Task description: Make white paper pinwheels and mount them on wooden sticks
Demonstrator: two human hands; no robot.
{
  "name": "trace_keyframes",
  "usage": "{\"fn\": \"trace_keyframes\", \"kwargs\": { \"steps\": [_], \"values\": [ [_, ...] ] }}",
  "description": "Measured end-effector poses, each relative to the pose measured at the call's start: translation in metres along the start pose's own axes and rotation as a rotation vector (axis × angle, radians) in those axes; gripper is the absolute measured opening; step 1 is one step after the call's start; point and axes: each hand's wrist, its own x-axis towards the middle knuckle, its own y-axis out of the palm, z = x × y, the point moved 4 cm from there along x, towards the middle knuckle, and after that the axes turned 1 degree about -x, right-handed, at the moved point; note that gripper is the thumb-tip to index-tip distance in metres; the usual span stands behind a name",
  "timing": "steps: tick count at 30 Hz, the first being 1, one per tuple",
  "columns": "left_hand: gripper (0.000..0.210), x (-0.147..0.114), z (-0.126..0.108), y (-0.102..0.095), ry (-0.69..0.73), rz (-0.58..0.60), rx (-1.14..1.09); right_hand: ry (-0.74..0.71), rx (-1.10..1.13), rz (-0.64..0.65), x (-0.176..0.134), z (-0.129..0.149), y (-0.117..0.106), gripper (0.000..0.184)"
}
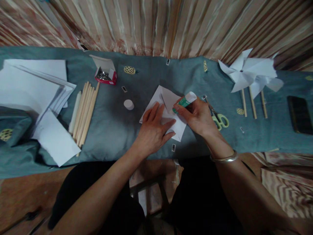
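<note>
A square of white paper [156, 98] with slits cut in from its corners lies on the cloth in front of me. My left hand [156, 127] rests flat on it, fingers spread. My right hand [197, 114] is closed round a green and white glue stick [186, 101], tilted with its lower end at the paper's middle right. The contact point is hidden by my fingers. Left of the paper stands a white cap [128, 104]. Beside my right wrist lie scissors [220, 120] with pale green handles, partly behind the hand.
Wooden sticks [84, 112] and white paper sheets [29, 85] lie at the left. An open red box [106, 76] holds small metal pieces. At the right are paper pinwheels [244, 71] on sticks and a dark phone [300, 114]. A striped curtain [146, 26] hangs behind.
</note>
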Motion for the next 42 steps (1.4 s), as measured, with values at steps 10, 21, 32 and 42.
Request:
{"fn": "trace_keyframes", "kwargs": {
  "steps": [10,21,32,42],
  "values": [
    [0.043,0.000,0.000,0.001,0.001,-0.001,0.008,-0.009,-0.022,-0.031,0.002,-0.003,0.001,0.019],
    [0.044,0.000,-0.001,0.000,-0.003,0.012,-0.005,-0.015,-0.016,-0.034,0.005,0.004,0.005,0.019],
    [0.043,0.000,-0.001,0.001,-0.002,0.020,0.000,-0.021,-0.043,0.007,0.004,0.013,0.011,0.022],
    [0.043,0.000,-0.001,0.000,-0.003,0.001,-0.016,0.166,0.393,0.073,0.009,0.004,0.000,0.038]
  ]
}}
